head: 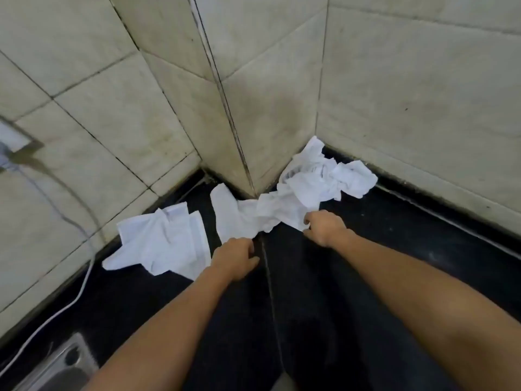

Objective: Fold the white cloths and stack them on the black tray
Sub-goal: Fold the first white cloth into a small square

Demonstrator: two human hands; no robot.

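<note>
1. Head cam on my feed looks down at a black counter (366, 249) pushed up against tiled walls (112, 94), with one wall corner poking out toward me.
2. Left hand (235, 256): fingers curled in, pinching the near edge of the middle cloth (242, 215).
3. Right hand (324, 227): also curled, gripping the other end of that same cloth, knuckles up.
4. Middle cloth is pretty crumpled. It's strung between the two hands and sits on the counter right at the foot of the wall corner.
5. Left cloth (163, 241) lies flattish but rumpled on the counter, just beside the left wrist, its far edge up near the base of the wall.
6. Right pile (332, 176) is a bunched white heap in the nook by the right-hand wall, touching the middle cloth. Honestly can't tell if it's one cloth, several, or part of the one being held.
7. Far left, a white cable (81, 286) runs over the counter and up toward a socket (11, 139).
8. Bottom left corner has something shiny and metal (64, 365), too blurry for me to say what.
</note>
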